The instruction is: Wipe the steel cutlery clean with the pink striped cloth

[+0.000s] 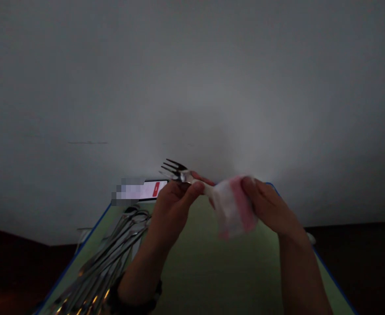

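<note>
My left hand point(174, 205) pinches a metal fork point(175, 170) just below its tines, which point up and to the left. My right hand point(267, 205) is closed on a white and pink cloth point(233, 205) that wraps the fork's handle. Both hands hover above a green mat point(205, 267) with a blue edge.
Several metal utensils point(110, 258) lie in a pile on the mat's left side. A phone point(146, 190) with a lit screen stands at the mat's far edge. A plain pale wall fills the background, and dark floor lies on both sides.
</note>
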`<state>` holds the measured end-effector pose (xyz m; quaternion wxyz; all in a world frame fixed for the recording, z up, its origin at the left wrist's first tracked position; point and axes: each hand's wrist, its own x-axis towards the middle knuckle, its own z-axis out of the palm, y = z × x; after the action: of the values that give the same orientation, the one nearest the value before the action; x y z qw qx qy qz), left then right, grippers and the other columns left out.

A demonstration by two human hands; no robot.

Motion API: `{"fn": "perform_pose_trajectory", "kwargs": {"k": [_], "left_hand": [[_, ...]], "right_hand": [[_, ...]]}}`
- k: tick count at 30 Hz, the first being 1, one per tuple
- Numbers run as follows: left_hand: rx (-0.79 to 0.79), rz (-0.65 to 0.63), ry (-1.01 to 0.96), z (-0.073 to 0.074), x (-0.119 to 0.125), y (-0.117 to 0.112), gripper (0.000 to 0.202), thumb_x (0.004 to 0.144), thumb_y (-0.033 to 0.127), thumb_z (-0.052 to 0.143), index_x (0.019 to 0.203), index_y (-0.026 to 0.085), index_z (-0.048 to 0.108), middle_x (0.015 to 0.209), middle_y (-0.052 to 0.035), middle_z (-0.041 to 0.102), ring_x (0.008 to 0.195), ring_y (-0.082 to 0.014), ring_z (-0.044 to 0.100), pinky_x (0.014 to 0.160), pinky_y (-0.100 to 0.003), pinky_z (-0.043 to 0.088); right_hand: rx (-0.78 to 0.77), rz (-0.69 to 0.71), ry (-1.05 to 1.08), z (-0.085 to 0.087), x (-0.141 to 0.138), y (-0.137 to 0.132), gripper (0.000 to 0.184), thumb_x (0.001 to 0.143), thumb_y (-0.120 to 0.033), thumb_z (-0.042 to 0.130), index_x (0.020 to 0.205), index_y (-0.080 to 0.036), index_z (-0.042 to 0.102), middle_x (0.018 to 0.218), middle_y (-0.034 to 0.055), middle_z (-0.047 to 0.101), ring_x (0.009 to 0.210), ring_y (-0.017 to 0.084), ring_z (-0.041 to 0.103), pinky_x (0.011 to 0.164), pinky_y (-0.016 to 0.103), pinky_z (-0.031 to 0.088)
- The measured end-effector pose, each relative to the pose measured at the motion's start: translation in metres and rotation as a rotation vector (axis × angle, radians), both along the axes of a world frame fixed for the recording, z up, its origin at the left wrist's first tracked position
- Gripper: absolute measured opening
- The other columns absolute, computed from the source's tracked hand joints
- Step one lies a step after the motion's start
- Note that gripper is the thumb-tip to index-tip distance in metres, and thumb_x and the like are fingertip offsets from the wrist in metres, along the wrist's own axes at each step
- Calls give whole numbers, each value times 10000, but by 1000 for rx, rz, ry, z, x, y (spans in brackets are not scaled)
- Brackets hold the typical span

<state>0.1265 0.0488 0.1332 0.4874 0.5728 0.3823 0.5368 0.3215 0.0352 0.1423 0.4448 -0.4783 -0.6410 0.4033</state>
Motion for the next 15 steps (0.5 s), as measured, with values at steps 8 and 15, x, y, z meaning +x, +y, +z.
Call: {"fn": "perform_pose_trajectory", "kwargs": {"k": [8,15], "left_hand": [[-58,-204,131,5,-9,0,112,812,267,559,834,165,598,762,-8,664,673,-114,602,630,-208,485],[-283,-392,166,-2,2,-4,246,901,399,353,848,187,467,649,47,516,432,-69,515,397,-172,407]], "right_hand": [[-296,-24,1271,-39,-6,42,265,813,-418,442,892,-222,601,825,29,640,749,152,593,712,330,497],[-334,-22,1473,-66,-22,52,375,786,-534,406,842,-219,601,918,44,651,922,211,581,850,416,450]]}}
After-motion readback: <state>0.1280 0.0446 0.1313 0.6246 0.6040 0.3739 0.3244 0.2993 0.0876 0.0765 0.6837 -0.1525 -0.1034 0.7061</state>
